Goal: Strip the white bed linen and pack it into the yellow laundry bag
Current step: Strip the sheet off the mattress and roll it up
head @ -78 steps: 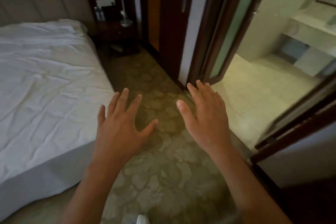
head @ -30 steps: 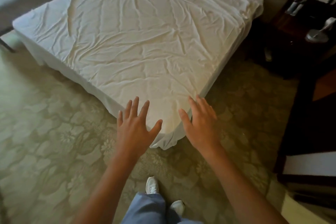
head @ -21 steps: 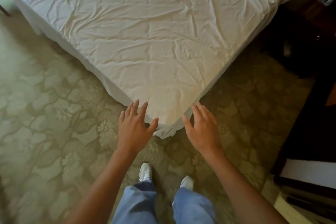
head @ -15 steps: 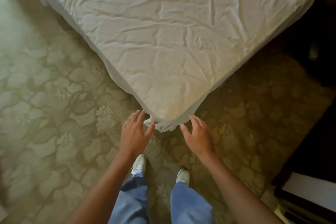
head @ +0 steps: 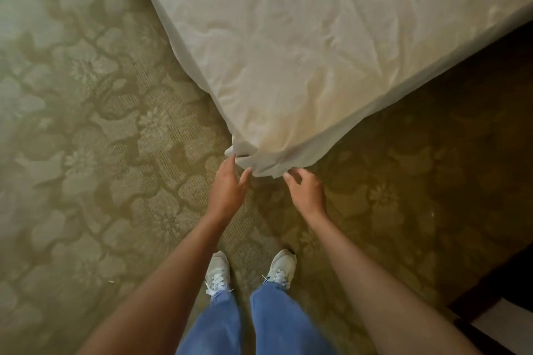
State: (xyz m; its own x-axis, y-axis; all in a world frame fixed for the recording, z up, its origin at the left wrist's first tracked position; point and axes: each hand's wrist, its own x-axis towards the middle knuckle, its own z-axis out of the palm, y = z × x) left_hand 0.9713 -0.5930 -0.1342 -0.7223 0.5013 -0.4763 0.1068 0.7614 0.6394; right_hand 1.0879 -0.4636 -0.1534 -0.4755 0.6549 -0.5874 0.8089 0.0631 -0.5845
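The white bed sheet (head: 302,52) covers the mattress, wrinkled, and its near corner hangs down toward me. My left hand (head: 226,186) reaches the left side of that hanging corner, fingers straight, fingertips touching the fabric's lower edge. My right hand (head: 305,190) is at the corner's right side, fingers loosely bent, fingertips just at the sheet's hem. Neither hand grips the cloth. The yellow laundry bag is out of view.
Olive floral carpet (head: 86,138) surrounds the bed corner. My two white sneakers (head: 248,271) and blue trousers stand just below the hands. Dark furniture with a white panel (head: 501,323) sits at the lower right.
I turned from the doorway to the bed, stepped up to its corner and lowered both hands from above the sheet down to the hanging corner's edge.
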